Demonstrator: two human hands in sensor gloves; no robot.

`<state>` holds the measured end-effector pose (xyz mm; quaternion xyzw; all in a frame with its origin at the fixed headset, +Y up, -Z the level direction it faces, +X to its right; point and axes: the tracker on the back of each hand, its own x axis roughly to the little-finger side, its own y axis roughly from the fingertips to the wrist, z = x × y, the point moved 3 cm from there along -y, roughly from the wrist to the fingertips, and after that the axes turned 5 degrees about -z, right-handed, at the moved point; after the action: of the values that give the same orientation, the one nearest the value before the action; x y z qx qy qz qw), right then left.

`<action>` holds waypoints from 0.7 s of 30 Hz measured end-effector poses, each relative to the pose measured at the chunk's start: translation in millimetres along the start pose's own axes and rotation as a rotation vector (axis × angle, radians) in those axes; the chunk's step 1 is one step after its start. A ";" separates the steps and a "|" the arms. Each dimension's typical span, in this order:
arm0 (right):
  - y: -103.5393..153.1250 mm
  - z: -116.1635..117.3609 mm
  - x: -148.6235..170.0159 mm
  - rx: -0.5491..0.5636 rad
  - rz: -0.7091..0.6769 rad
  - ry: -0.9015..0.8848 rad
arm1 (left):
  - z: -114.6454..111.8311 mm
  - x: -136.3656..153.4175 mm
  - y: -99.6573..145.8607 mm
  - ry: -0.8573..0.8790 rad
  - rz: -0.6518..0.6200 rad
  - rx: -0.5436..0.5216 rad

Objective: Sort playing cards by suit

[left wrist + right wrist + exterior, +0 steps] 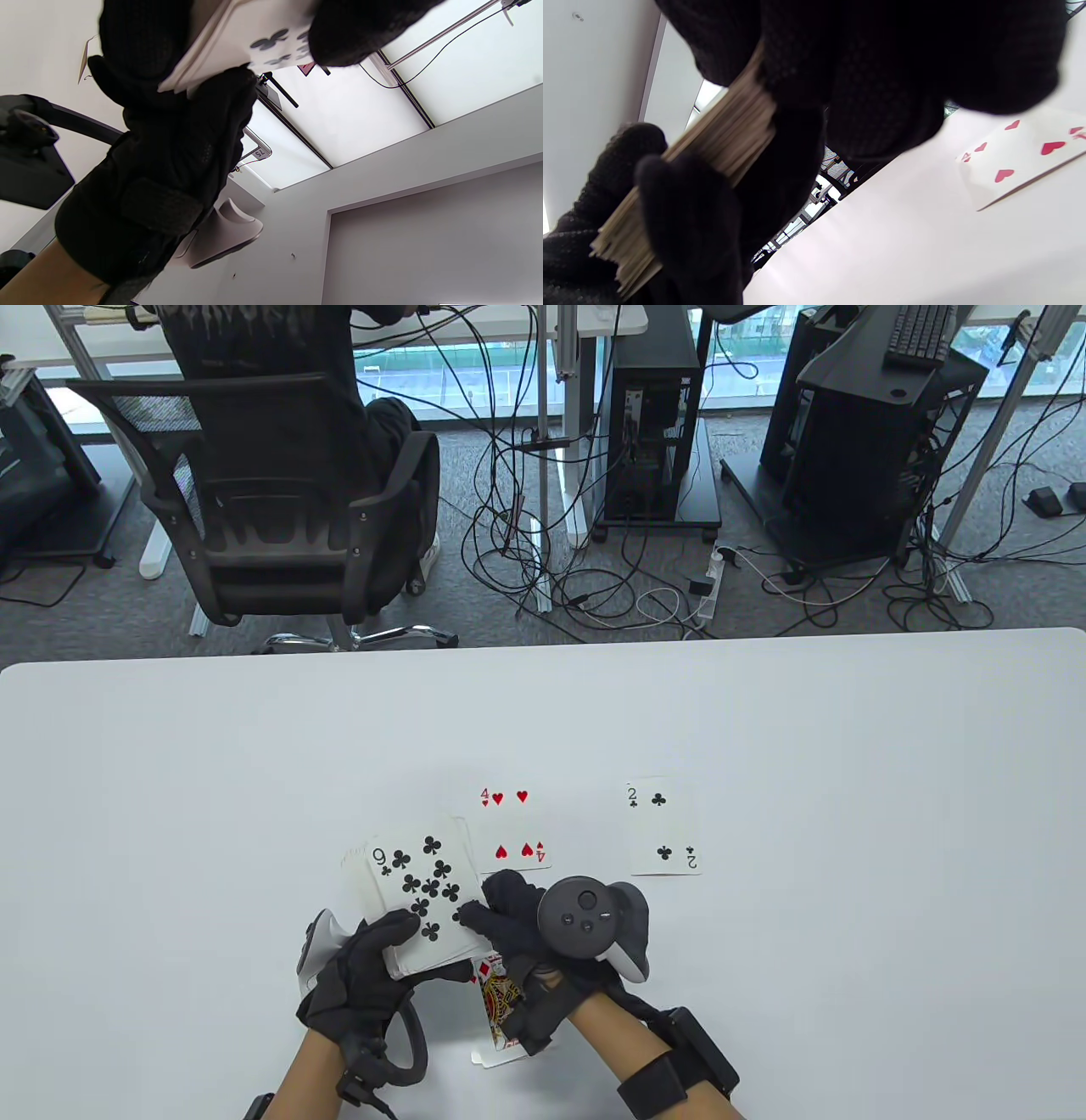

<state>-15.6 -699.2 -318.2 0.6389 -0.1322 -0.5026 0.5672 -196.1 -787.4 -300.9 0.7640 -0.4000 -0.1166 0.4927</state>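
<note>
Lying flat on the white worktop [848,729], 4 of hearts [512,828] mid, 2 of clubs [663,826] well right of it; wide bare room far, left and right. Face card [499,1001] lies near edge, partly under hands. Left hand [361,976] grips deck [420,891], 6 of clubs on top, thumb on near edge. Right hand [517,929] pinches deck's right edge, fingers curled, tracker up. Office chair [280,517] and cables beyond far edge.
</note>
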 end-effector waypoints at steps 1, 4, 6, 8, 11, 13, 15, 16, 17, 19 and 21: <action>-0.1 -0.8 1.4 0.002 0.000 -0.008 | -0.3 0.1 -0.2 0.000 -0.001 0.002; 0.5 -2.4 4.7 0.011 -0.001 -0.027 | 0.1 0.1 -0.2 0.001 -0.003 -0.003; 0.4 -5.2 8.4 0.032 0.011 -0.044 | 0.8 0.3 -0.1 0.003 -0.004 -0.012; -0.5 -8.8 12.6 0.035 0.025 -0.066 | 0.2 0.1 -0.1 0.003 -0.003 -0.015; -2.8 -21.6 24.6 0.065 0.065 -0.122 | 0.5 -0.5 -0.3 0.004 -0.007 -0.019; -5.1 -33.2 34.1 0.079 0.101 -0.157 | 0.8 -0.9 -0.4 0.005 -0.010 -0.024; -9.0 -53.3 49.4 0.124 0.153 -0.211 | 1.0 -1.1 -0.4 0.008 -0.013 -0.030; -9.7 -59.8 54.9 0.137 0.184 -0.223 | 1.0 -1.3 -0.3 0.009 -0.014 -0.033; -10.5 -68.0 62.3 0.151 0.219 -0.235 | 1.1 -1.2 -0.4 0.009 -0.014 -0.036; -11.0 -87.3 81.1 0.193 0.286 -0.226 | 0.9 -1.5 -0.2 0.009 -0.013 -0.039; -8.4 -107.9 105.6 0.226 0.370 -0.136 | 1.0 -1.8 -0.1 0.006 -0.012 -0.041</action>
<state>115.0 -710.6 -393.5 0.6278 -0.3406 -0.4138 0.5645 -197.8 -786.7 -301.9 0.7565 -0.3913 -0.1257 0.5088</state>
